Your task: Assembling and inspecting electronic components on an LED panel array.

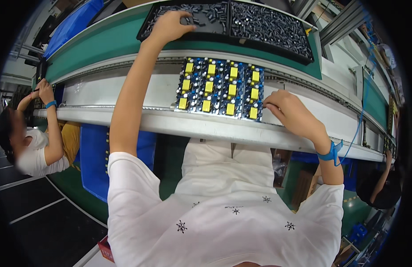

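Observation:
My left hand (170,27) reaches over a black tray (206,36) of small dark cylindrical components, seemingly capacitors (210,13). Its thumb and forefinger are apart, with loose capacitors between and beyond them. On the conveyor rails lies a panel of circuit boards (220,89) carrying several yellow block components, blue parts and small cylinders. Just off the panel's right edge is my right hand (288,111), fingers curled and pinched together. Whatever those fingertips hold, if anything, is too small to make out. A blue wrist strap (333,151) with a coiled cord circles my right wrist.
A second black compartment (272,31) full of capacitors adjoins the first on a green ledge (94,58). The metal front rail (161,122) runs between me and the panel. Co-workers sit at far left (41,142) and far right (379,187). The blue cord (359,124) hangs at right.

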The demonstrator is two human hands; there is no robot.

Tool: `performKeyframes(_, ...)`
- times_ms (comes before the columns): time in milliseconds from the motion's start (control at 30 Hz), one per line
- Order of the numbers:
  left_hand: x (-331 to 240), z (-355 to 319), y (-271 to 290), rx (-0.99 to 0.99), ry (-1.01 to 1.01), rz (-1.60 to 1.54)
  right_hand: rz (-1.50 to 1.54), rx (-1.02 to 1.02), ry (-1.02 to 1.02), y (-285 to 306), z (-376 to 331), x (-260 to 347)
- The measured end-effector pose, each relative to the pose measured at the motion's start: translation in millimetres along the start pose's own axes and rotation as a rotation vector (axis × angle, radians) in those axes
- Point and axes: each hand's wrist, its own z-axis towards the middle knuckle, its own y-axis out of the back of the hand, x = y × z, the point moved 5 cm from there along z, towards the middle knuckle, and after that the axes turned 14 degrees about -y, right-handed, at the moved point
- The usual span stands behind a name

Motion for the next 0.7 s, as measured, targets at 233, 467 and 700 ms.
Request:
performKeyframes(233, 7.5, 12.7, -28.6, 0.293, 0.04, -0.375, -0.006, 0.075, -0.003, 25.9, 23.6, 5.5)
performKeyframes(467, 12.4, 9.2, -29.3, 0.279, 0.18, -0.429, 0.435, 0.063, -0.087, 26.6, 69.0, 9.1)
performKeyframes(700, 9.1, 8.2, -27.5, 0.186, 0.164, -0.512, 0.655, 0.118, -0.081, 19.3, 79.6, 7.5)
